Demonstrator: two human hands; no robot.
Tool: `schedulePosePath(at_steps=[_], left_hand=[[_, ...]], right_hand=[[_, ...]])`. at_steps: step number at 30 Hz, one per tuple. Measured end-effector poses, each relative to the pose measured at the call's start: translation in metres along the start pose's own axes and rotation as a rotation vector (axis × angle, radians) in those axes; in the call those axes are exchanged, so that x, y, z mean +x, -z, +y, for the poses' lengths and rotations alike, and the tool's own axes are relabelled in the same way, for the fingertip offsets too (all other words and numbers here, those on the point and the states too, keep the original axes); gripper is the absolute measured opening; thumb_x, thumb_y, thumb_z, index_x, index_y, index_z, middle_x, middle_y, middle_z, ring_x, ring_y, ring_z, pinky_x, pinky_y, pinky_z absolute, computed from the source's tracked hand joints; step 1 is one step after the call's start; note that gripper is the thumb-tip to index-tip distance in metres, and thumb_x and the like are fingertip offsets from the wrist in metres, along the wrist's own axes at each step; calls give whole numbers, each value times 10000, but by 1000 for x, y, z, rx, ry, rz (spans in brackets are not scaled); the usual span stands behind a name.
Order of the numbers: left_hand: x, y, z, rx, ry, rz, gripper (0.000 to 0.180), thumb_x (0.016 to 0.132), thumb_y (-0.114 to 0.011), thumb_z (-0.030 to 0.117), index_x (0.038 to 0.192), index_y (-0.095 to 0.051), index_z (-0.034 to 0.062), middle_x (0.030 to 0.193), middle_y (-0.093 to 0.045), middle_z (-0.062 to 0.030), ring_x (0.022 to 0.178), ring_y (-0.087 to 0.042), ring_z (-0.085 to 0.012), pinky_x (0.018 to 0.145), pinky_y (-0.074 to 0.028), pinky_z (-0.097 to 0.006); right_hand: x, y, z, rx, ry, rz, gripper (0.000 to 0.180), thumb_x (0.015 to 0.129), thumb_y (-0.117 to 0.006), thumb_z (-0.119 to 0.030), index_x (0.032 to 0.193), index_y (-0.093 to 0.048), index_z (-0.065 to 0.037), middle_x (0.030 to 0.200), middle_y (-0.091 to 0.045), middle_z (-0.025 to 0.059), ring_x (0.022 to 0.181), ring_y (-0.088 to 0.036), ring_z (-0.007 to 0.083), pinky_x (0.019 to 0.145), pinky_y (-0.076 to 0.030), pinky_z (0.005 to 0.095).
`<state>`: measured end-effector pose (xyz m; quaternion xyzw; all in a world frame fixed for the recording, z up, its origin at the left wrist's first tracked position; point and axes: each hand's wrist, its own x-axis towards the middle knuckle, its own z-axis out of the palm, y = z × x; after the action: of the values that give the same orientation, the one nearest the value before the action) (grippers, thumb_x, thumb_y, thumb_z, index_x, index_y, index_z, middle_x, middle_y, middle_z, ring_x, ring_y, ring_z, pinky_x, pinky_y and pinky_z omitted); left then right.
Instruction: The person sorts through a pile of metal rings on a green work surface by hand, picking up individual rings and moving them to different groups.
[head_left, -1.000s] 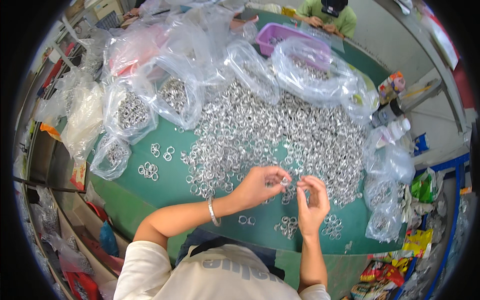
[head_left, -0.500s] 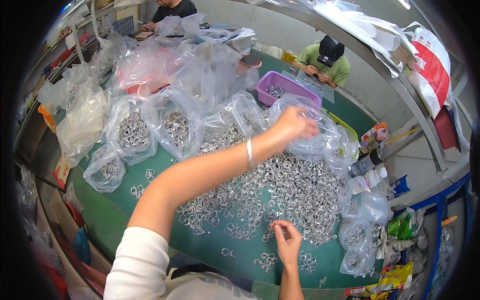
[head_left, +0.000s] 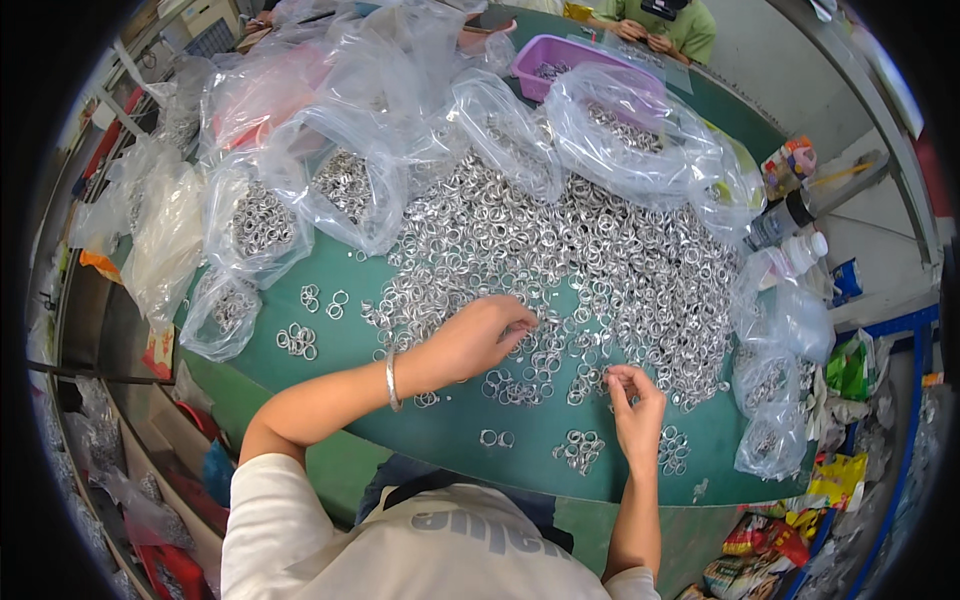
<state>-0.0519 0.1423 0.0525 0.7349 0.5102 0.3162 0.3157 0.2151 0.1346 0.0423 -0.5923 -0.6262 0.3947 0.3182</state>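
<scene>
A broad heap of silver metal rings (head_left: pixel 650 290) spreads over the green table. My left hand (head_left: pixel 478 345), with a bangle on its wrist, is over the heap's near edge; its fingers curl downward among loose rings, and whatever they grip is hidden. To its right, my right hand (head_left: pixel 637 408) has thumb and forefinger pinched together beside a few rings; what sits between the tips is too small to name. Small groups of rings lie close by: one cluster (head_left: pixel 579 452) left of my right wrist, another (head_left: pixel 673 450) right of it, and a pair (head_left: pixel 497 438) nearer the table edge.
Clear plastic bags of rings (head_left: pixel 262 222) line the left and far side. A purple basket (head_left: pixel 528 70) stands at the back, near a person in green (head_left: pixel 690 35). Bottles (head_left: pixel 800 252) and small bags (head_left: pixel 772 440) edge the right side. More ring groups (head_left: pixel 297 341) lie left.
My left hand has come back from the bag at the far right down to the heap's near edge. My right hand remains pinched near the front. The view has shifted.
</scene>
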Motion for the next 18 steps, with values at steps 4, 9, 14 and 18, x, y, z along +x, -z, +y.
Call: schedulePosePath(at_steps=[4,9,14,18], left_hand=[[-2,-23,-4,254,-51,39,172,822,-640,57,993,-655,49,1005,-599,-74,974,-546,-255,841,-406,-388],[35,-57,-18,330,-102,119,168,814,-658,83,981,-655,70,963,-571,-47,960,-520,-232,807,-357,-370],[64,-83,-23,473,-103,129,97,803,-675,108,896,-663,82,892,-567,-43,941,-526,-219,806,-345,-380],[71,-82,-24,401,-39,124,65,799,-672,91,862,-657,79,854,-595,-47,908,-545,-226,788,-353,-368]], right_hand=[[13,-11,1,-257,236,15,155,781,-681,10,934,-659,11,845,-649,132,778,-585,281,718,-479,362],[41,-24,-5,-410,355,61,178,784,-676,-21,958,-649,6,962,-629,150,915,-561,342,834,-439,415],[59,-29,5,-400,316,87,150,796,-663,-28,941,-650,10,892,-631,151,876,-575,340,792,-446,416],[55,-23,8,-374,230,49,150,793,-667,-31,936,-654,10,854,-640,143,834,-584,328,778,-453,413]])
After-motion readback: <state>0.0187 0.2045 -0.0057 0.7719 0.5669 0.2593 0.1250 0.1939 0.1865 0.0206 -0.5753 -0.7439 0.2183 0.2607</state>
